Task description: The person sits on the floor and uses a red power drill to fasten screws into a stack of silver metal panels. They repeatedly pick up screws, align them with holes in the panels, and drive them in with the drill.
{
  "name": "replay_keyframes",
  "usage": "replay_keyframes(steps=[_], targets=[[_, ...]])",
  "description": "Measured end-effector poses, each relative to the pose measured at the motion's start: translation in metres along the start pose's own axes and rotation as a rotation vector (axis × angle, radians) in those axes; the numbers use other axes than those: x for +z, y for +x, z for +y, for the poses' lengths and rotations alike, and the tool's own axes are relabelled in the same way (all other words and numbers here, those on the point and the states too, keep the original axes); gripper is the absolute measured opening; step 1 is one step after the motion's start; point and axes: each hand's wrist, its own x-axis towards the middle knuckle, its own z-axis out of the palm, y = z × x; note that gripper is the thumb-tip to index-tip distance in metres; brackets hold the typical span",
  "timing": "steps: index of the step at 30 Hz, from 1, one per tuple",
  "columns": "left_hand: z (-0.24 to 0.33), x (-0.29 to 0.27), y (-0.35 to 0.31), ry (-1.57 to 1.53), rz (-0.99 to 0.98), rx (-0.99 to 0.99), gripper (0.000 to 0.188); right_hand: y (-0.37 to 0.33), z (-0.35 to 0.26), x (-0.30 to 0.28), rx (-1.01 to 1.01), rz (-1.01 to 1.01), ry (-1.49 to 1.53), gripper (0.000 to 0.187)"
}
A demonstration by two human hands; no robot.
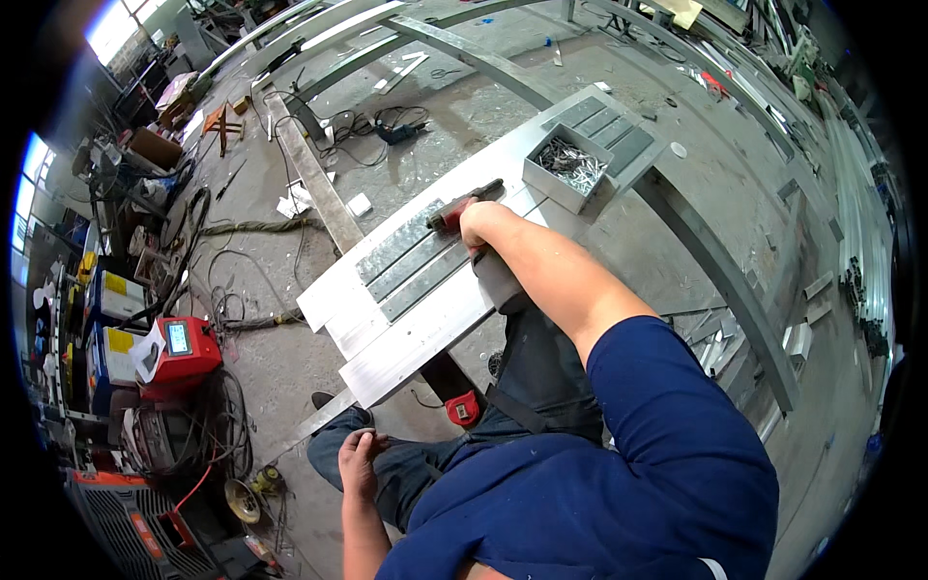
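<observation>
My right hand [473, 228] is closed around a red and dark power tool [450, 215], which lies over long white metal panels [416, 348]. My forearm and fingers hide much of the tool, so its exact kind is unclear. Under it, slotted grey metal strips [411, 269] rest on the panels. To the right, an open light-grey box [553, 189] holds many silver rivets [570, 162]. Low in front of my body, my left hand [358, 466] is raised above my leg with thumb and fingers pinched together. Whatever is between those fingertips is too small to name.
Grey steel beams [314, 174] frame the work. A red tape measure [463, 410] sits by my knee. Behind the panels lie a corded drill [399, 132] and loose cables. At left stand a red machine with a display [182, 350] and an orange-grey unit [140, 532].
</observation>
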Motion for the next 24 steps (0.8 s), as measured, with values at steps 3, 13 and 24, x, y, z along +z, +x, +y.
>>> replay_keyframes(steps=[3, 13, 24], targets=[[-0.011, -0.001, 0.005, -0.019, -0.001, -0.025, 0.028, 0.012, 0.01, 0.004, -0.099, -0.009, -0.092, 0.061], [0.004, -0.013, -0.009, -0.007, 0.051, -0.001, 0.026, -0.09, 0.096, -0.079, -0.114, 0.285, -0.034, 0.06], [-0.01, -0.019, -0.005, 0.133, 0.048, 0.008, 0.028, -0.012, 0.189, -0.07, 0.074, 0.473, -0.256, 0.05]])
